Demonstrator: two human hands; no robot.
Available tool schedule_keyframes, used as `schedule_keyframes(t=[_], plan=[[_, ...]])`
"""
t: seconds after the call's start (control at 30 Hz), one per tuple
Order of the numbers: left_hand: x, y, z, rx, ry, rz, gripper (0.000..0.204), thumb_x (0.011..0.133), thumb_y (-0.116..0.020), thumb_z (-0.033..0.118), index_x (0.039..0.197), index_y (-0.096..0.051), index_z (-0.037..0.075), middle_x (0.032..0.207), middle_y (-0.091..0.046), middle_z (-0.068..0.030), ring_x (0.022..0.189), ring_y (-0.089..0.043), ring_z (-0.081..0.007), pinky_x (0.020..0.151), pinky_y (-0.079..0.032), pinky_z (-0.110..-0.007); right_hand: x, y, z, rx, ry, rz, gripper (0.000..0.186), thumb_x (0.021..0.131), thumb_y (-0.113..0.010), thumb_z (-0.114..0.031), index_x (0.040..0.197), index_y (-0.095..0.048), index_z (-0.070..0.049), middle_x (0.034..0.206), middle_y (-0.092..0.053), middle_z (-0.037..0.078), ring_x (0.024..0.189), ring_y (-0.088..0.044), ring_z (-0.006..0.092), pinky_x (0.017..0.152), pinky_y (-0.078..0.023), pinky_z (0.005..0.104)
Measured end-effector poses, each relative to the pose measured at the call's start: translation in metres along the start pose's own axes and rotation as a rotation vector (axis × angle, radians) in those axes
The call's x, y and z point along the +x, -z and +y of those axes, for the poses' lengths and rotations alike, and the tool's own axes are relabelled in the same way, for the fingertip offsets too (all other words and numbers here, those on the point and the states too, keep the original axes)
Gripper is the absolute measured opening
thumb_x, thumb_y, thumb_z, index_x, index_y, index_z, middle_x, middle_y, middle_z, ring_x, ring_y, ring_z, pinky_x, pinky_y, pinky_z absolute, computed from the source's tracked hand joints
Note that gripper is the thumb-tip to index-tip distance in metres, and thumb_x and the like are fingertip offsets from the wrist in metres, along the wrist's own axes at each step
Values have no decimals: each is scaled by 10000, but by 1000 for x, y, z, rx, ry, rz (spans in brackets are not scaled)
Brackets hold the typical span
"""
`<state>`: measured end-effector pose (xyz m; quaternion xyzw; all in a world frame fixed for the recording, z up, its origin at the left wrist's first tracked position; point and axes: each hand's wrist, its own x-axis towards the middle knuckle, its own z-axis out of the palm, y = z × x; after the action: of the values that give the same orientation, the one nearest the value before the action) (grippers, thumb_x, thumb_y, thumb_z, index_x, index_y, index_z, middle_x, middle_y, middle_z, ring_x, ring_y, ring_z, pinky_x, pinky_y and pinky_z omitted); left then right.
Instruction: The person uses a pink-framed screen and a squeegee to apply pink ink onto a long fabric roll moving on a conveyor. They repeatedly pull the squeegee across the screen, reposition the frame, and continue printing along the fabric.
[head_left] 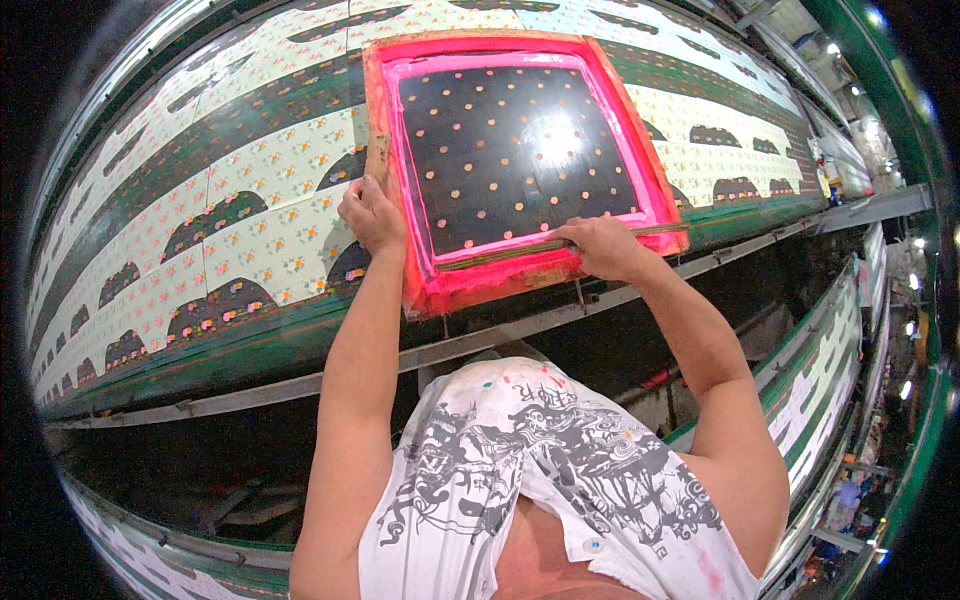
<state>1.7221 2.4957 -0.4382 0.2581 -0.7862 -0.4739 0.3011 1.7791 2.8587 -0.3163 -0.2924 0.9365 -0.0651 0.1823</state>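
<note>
A screen-printing frame with a dark mesh and small pale dots lies on the long printing table. Bright pink ink coats its inner border and near rim. My left hand is closed on the wooden left side of the frame. Near the front of the mesh lies a long thin squeegee, stretching almost from side to side. My right hand is closed around its middle, fingers over the top edge. Beneath the frame, cream fabric pieces carry small floral prints and dark curved patches.
A metal rail runs along the table's near edge, between it and my body. Further printed tables stand at the right and lower left. Green beams and lamps line the far right.
</note>
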Motion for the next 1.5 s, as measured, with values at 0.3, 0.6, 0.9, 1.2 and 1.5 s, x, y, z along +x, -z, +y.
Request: schedule_keyframes(t=[0.3,0.6,0.9,1.2,1.5], plan=[[8,-3,-12,-71,51,-73,550,1106,-536,434,1305,-633,-70,1309,-589,-281,1270,-548,-412,1115,-431,-485,-20,-58,-1,16,152,384,583,789,-734,1,1343,-719,-178,1281,-737,84,1136,-723,341,981,-581,469],[1,-1,-6,-76,40,-36,571,1126,-510,427,1350,-606,-90,1357,-581,-293,1294,-543,-413,1137,-417,-483,59,-44,26,-92,183,515,541,810,-717,-37,1336,-722,-164,1208,-738,80,1084,-724,323,975,-559,472],[-6,5,-7,-24,23,12,513,1153,-493,363,1383,-569,-89,1391,-556,-273,1335,-514,-393,1159,-399,-481,205,11,86,-74,148,541,442,847,-679,-49,1268,-748,-162,1088,-736,149,982,-758,360,833,-621,488],[-10,7,9,83,35,67,482,1150,-500,313,1468,-513,-49,1433,-505,-248,1321,-532,-357,1127,-437,-462,333,55,142,-108,129,507,428,913,-635,-102,1320,-732,-194,1155,-735,171,1049,-757,392,887,-619,522],[-11,3,10,228,7,116,453,1136,-521,270,1465,-521,-41,1381,-541,-229,1237,-571,-336,1023,-487,-439,387,118,165,-118,122,320,442,929,-620,-116,1353,-719,-194,1187,-778,177,1140,-743,393,938,-603,553]])
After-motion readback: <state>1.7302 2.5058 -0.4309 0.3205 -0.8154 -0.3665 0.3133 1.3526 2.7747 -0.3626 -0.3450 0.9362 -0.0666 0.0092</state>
